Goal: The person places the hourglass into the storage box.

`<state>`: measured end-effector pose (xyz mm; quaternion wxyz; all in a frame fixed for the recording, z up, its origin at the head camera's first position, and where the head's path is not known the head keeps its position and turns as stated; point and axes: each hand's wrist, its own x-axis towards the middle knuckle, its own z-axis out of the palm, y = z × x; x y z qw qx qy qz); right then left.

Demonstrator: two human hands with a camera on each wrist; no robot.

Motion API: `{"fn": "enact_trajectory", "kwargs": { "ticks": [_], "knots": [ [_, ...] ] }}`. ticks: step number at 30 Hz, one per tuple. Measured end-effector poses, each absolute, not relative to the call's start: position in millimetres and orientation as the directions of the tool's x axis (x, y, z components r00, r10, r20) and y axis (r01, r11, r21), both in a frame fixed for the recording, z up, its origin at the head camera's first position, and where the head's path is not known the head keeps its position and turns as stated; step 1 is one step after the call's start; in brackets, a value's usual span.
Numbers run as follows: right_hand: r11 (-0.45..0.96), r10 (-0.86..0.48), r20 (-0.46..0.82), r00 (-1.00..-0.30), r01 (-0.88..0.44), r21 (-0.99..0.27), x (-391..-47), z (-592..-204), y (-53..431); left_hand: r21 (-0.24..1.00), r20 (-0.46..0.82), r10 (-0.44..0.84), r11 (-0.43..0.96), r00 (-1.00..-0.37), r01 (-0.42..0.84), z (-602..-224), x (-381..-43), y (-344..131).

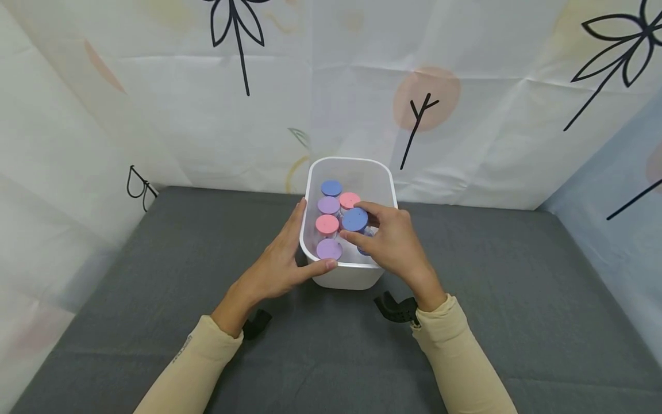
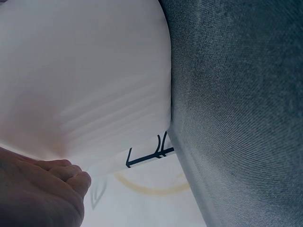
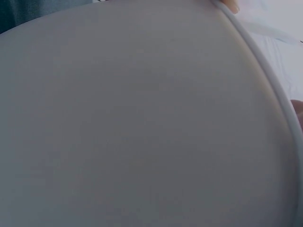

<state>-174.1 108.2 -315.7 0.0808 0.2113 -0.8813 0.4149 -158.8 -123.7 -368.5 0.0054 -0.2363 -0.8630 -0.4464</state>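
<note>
In the head view, my right hand reaches over the right wall of a white plastic bin and pinches a small clear jar with a blue lid between thumb and fingers. My left hand rests against the bin's left side, fingers straight along the wall and thumb lying on the front rim. Inside stand several like jars, among them a blue-lidded one, purple-lidded ones and pink-lidded ones. Another blue lid is partly hidden under my right hand. The left wrist view shows fingertips at the bin's outer wall.
The bin stands on a dark grey cloth-covered table, near its back edge. A white fabric backdrop with plant drawings rises right behind it. Black straps hang at both wrists. The bin's wall fills the right wrist view.
</note>
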Motion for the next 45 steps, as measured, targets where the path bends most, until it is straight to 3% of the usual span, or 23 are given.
{"fn": "enact_trajectory", "kwargs": {
  "ticks": [17, 31, 45],
  "knots": [
    [0.699, -0.316, 0.235, -0.919, -0.393, -0.597, -173, -316, 101, 0.773, 0.226, 0.408, 0.478, -0.884, 0.418, -368, -160, -124],
    [0.743, -0.320, 0.160, -0.934, -0.352, -0.569, -177, -314, 95, 0.771, 0.227, 0.406, 0.481, -0.885, 0.418, -369, -160, -124],
    [0.753, -0.290, 0.167, -0.942, -0.332, -0.568, -180, -313, 95, 0.781, 0.228, 0.413, 0.463, -0.882, 0.419, -368, -161, -124]
  ]
}}
